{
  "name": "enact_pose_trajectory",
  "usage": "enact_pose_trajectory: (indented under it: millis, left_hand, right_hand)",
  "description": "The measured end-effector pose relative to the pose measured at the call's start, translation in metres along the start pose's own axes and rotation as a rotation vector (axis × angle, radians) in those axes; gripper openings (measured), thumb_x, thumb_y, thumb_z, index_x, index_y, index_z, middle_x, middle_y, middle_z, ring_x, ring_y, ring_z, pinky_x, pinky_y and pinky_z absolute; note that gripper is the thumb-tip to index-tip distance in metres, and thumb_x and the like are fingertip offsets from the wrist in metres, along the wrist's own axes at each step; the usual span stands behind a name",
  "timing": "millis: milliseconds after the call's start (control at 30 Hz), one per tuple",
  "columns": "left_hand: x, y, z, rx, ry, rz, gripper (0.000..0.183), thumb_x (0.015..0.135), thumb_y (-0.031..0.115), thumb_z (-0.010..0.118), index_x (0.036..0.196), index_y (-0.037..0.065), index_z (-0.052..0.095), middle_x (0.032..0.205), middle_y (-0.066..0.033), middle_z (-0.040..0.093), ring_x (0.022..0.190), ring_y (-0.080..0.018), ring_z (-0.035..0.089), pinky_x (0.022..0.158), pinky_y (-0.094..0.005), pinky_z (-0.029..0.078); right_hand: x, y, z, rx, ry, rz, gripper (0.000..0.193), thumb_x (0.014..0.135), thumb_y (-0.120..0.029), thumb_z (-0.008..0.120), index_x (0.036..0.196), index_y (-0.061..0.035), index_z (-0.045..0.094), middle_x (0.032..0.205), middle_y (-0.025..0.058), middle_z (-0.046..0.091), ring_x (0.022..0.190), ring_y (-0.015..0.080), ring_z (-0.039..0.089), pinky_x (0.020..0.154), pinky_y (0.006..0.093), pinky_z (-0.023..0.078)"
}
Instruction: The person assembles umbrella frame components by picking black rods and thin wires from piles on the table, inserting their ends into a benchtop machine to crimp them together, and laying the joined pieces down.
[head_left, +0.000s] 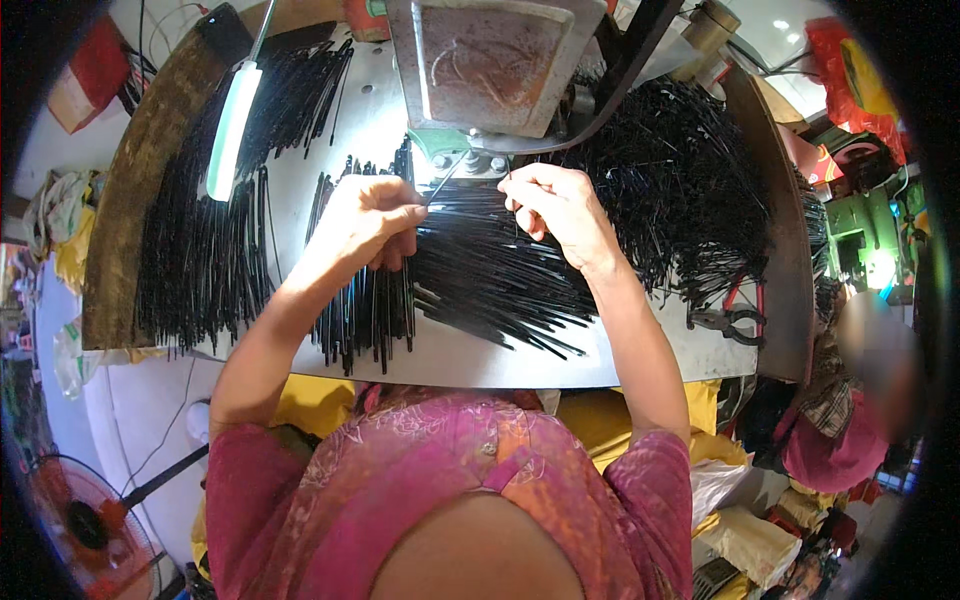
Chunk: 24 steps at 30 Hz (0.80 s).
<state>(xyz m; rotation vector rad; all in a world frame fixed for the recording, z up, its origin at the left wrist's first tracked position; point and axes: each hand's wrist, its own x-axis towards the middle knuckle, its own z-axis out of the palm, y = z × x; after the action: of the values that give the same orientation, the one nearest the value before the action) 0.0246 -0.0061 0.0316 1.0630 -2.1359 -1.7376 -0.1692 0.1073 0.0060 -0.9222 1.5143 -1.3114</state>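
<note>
— Two hands work just under the machine head (pixel 495 60): the left hand (pixel 372 222) is curled, pinching one thin black wire (pixel 440 188) that slants toward the clamp; the right hand (pixel 560 205) pinches another near the same spot.
— Which step?
— Feeding, I judge, one piece at a time.
— And the rest?
— Heaped black wires (pixel 500 275) cover the white table (pixel 500 365). Seating the tip calls for steady fingers.
</note>
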Motion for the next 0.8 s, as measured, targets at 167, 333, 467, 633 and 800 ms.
enact_pose_trajectory:
  millis: [167, 333, 467, 633, 800]
  left_hand:
    - [0.005, -0.009, 0.0, 0.193, 0.044, 0.111, 0.014, 0.075, 0.014, 0.056, 0.073, 0.001, 0.059, 0.057, -0.0052, 0.057, 0.046, -0.0127, 0.052, 0.043, -0.0247, 0.04]
    - [0.018, -0.021, 0.008, 0.644, 0.348, 0.455, 0.009, 0.072, 0.012, 0.058, 0.077, 0.005, 0.059, 0.064, -0.009, 0.054, 0.059, -0.0188, 0.053, 0.057, -0.0289, 0.042]
    - [0.019, -0.014, 0.013, 0.533, 0.316, 0.358, 0.008, 0.073, 0.01, 0.054, 0.075, 0.003, 0.055, 0.069, -0.0143, 0.056, 0.066, -0.0293, 0.056, 0.063, -0.0362, 0.043]
    - [0.03, -0.023, 0.02, 0.453, 0.332, 0.398, 0.013, 0.074, 0.008, 0.052, 0.083, 0.001, 0.057, 0.072, -0.0166, 0.056, 0.065, -0.0295, 0.056, 0.062, -0.0354, 0.044]
    - [0.031, -0.021, 0.022, 0.423, 0.331, 0.438, 0.019, 0.076, 0.006, 0.05, 0.091, 0.001, 0.059, 0.072, -0.0179, 0.056, 0.065, -0.0284, 0.057, 0.061, -0.0336, 0.044]
  right_hand:
    - [0.0, 0.001, 0.005, 0.094, -0.024, 0.021, 0.016, 0.08, -0.014, 0.056, 0.086, 0.001, 0.059, 0.067, 0.0029, 0.053, 0.048, 0.0042, 0.045, 0.04, 0.0159, 0.033]
    - [0.004, 0.001, 0.009, 0.064, -0.031, -0.003, 0.015, 0.079, -0.013, 0.057, 0.085, 0.0006, 0.059, 0.065, 0.0024, 0.052, 0.047, 0.0035, 0.043, 0.039, 0.0153, 0.032]
    - [0.005, 0.001, 0.01, 0.088, -0.029, 0.013, 0.015, 0.078, -0.013, 0.057, 0.085, 0.0003, 0.059, 0.064, 0.0016, 0.051, 0.047, 0.0034, 0.043, 0.039, 0.0156, 0.031]
    - [0.009, 0.001, 0.012, 0.076, 0.004, -0.03, 0.014, 0.078, -0.013, 0.057, 0.083, 0.0001, 0.059, 0.06, -0.0016, 0.048, 0.045, 0.0028, 0.038, 0.039, 0.0164, 0.027]
    - [0.015, 0.003, 0.01, 0.095, -0.001, -0.07, 0.014, 0.078, -0.014, 0.058, 0.083, -0.0018, 0.062, 0.058, -0.0023, 0.049, 0.043, 0.0022, 0.037, 0.037, 0.0162, 0.026]
